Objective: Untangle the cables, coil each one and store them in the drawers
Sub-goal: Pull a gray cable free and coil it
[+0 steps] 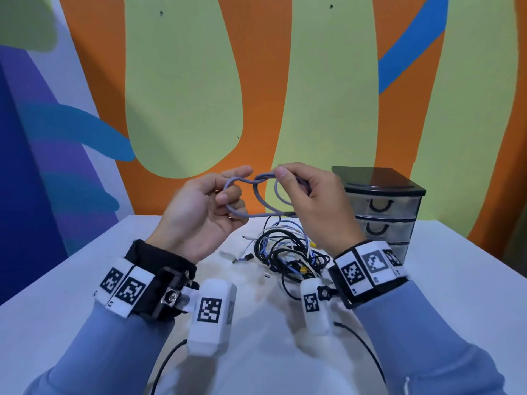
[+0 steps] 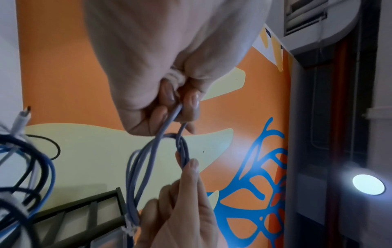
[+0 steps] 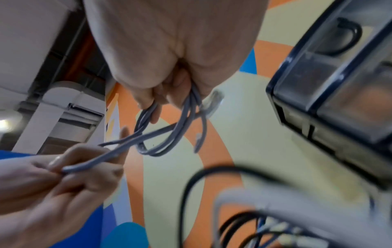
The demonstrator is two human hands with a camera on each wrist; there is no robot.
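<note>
We start wide with the white table, and at its far right the three-drawer plastic organizer with the black top, every drawer closed as far as we can see. In front of it, between our wrists, the tangle of black, white and blue cables lies in a loose heap on the tabletop, none of it sorted yet.

Up above that heap, clear of the table, we've got the lilac cable on its own, so we judge this one is already free of the knot and we're in the coiling step. Our right hand has its fingers curled round a bundle of loops, thumb and forefinger pinching the top of the coil. Our left hand grips the other stretch, fingers folded on a single bend of it. The right wrist view is blurred, but a pale plug end seems to hang by the right palm.

Next, we reckon, the left hand's slack has to be laid into the right hand's loops, the coil kept tight, and then one hand must come free to pull a drawer open
</note>
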